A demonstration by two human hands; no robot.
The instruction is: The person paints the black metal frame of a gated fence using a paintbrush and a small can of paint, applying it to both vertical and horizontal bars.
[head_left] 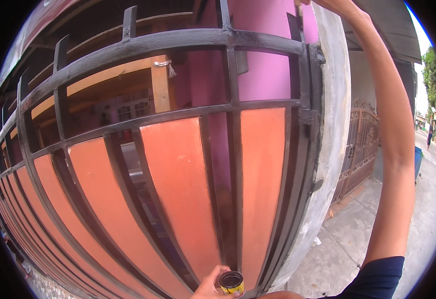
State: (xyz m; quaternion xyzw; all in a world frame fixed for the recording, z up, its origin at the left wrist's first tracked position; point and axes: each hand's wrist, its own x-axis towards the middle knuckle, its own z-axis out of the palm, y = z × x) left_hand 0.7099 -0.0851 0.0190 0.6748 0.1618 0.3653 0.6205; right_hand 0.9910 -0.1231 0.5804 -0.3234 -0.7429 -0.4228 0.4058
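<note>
Low in the view, my left hand (211,284) is closed around a small can (232,285) with a black rim, dark inside and a yellow label. The can is close to the foot of a metal gate (143,42) with black bars and orange panels (178,169). My right arm (389,109) reaches up along the right side. At the top edge my right hand (306,2) is mostly cut off, beside the top of a black upright bar (295,27). Its fingers look bent around something I cannot make out.
A grey wall post (333,84) stands right of the gate. Behind the bars are a wooden frame (160,89) and a purple wall (262,74). Farther right are a brown ornate gate (360,149), a blue bin (417,162) and a concrete pavement (345,249). A person (429,139) is far down the street.
</note>
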